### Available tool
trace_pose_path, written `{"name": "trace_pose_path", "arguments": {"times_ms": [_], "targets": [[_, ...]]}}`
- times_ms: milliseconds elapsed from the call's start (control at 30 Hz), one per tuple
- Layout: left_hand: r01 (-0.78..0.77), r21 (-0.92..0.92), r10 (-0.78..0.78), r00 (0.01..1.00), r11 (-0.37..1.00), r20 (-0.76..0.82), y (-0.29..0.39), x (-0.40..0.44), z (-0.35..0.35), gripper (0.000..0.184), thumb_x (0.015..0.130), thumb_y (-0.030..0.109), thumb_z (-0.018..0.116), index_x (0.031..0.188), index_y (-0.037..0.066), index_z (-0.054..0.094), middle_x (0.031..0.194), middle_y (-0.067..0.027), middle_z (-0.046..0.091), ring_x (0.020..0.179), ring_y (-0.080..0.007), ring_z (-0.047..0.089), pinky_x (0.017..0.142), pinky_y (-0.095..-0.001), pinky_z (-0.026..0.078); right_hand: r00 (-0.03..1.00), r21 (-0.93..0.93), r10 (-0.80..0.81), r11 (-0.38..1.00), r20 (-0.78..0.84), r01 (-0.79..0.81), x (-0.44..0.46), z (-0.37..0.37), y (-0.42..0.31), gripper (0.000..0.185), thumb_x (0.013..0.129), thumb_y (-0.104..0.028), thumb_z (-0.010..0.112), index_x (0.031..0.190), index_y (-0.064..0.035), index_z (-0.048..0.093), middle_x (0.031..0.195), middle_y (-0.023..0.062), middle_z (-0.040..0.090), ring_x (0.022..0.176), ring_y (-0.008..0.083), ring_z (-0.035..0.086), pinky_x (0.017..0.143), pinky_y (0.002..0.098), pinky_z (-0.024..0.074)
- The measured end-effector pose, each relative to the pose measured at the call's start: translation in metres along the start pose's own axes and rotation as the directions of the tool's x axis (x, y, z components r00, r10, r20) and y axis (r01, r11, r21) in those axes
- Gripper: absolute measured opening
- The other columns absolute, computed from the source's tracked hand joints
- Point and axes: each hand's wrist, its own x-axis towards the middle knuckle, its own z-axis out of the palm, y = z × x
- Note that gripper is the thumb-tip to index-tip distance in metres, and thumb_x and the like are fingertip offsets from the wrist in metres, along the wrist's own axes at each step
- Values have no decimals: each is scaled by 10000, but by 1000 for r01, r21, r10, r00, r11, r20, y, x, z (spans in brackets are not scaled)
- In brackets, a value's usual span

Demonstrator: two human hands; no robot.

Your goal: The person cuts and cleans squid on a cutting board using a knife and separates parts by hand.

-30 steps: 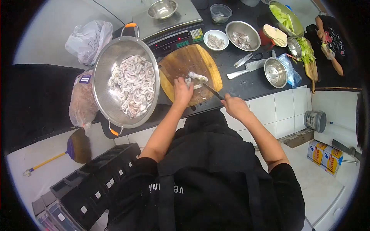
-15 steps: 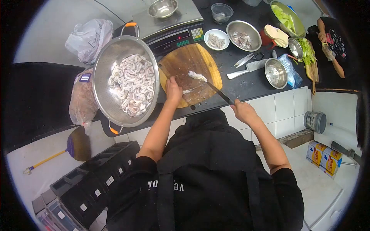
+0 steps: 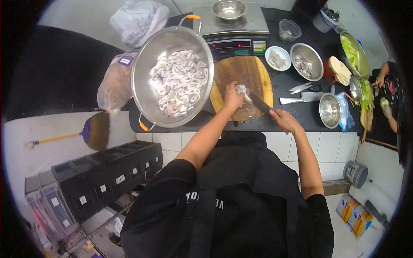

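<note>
Pale seafood piece (image 3: 243, 91) mid cutting board (image 3: 241, 69), right of colander (image 3: 144, 81) | our left hand (image 3: 233, 96) touches it; whether pinching, we cannot tell | our right hand (image 3: 285, 120) wraps fingers round the knife (image 3: 260, 104)

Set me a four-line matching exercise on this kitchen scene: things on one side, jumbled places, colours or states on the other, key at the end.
Things
1. Dark-bladed knife
2. Colander
3. Broom
4. White-handled knife

Places, colours or states
A. Holding a heap of pale seafood pieces
B. Lying on the black counter
C. Gripped in the person's right hand, over the cutting board
D. Yellow, purple and brown

Right pairs: 1-C, 2-A, 3-D, 4-B
</note>
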Motion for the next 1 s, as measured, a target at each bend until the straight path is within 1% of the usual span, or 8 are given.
{"name": "trace_pose_path", "arguments": {"times_ms": [167, 367, 600, 733, 833, 900, 933, 1000], "targets": [[-40, -7, 40, 999, 999, 7, -9, -4, 2, 496, 698, 164, 763, 1151, 56, 595, 1083, -187, 573, 1010, -352, 569, 900, -402, 461, 996, 115, 45, 992, 73, -54, 1, 19, 2, 470, 978, -477, 422, 896, -25, 523, 540, 1, 423, 380, 108, 448, 292, 274, 363], [-72, -8, 72, 997, 997, 15, 30, -14, -15, 419, 716, 136, 752, 1109, 62, 624, 1050, -172, 587, 1020, -346, 567, 898, -403, 457, 998, 68, 27, 997, 52, -30, -27, 1, -14, 456, 979, -461, 424, 888, -28, 535, 601, 28, 469, 427, 137, 489, 314, 298, 406], [-262, -46, 256, 960, 964, -110, 147, -39, -124, 385, 751, 101, 717, 1124, 87, 618, 1060, -160, 579, 1020, -342, 562, 904, -395, 453, 999, 0, -45, 999, -24, 45, -109, -43, -91, 430, 988, -437, 414, 874, -38, 527, 593, 18, 456, 445, 108, 457, 328, 278, 390], [-355, -15, 346, 919, 935, -191, 157, -43, -201, 397, 757, 116, 723, 1137, 93, 611, 1046, -157, 581, 1006, -328, 565, 903, -379, 454, 987, -11, -159, 987, 17, 159, -127, -38, -152, 421, 994, -421, 403, 877, -43, 547, 599, 9, 449, 453, 93, 443, 316, 253, 354], [-355, 68, 362, 919, 932, -156, 140, -46, -256, 403, 763, 123, 720, 1142, 78, 593, 1058, -194, 569, 1015, -352, 568, 891, -393, 463, 970, -159, -239, 957, 37, 242, -116, -20, -183, 451, 995, -430, 391, 900, -18, 548, 651, 112, 540, 572, 230, 548, 511, 358, 453], [-139, 51, 135, 988, 989, 75, 119, -46, -284, 487, 763, 204, 740, 1203, 73, 579, 1144, -212, 581, 1037, -329, 588, 882, -378, 474, 945, -285, -325, 903, 39, 322, -109, -6, -192, 474, 997, -433, 378, 940, 5, 550, 797, 233, 611, 818, 410, 594, 753, 449, 440], [-139, 54, 134, 988, 989, 78, 106, -46, -295, 487, 763, 204, 740, 1203, 73, 579, 1144, -212, 581, 1037, -329, 588, 882, -378, 474, 945, -280, -324, 904, 39, 322, -106, 0, -193, 474, 997, -433, 378, 940, 5, 550, 797, 233, 611, 818, 410, 594, 753, 449, 440], [69, -47, -58, 976, 997, 209, 73, -44, -310, 548, 760, 277, 745, 1220, 30, 578, 1141, -220, 617, 1021, -318, 622, 857, -379, 491, 923, -398, -385, 850, -20, 345, -100, 8, -192, 460, 998, -413, 385, 922, 8, 555, 833, 258, 615, 846, 436, 588, 738, 457, 444]]}}
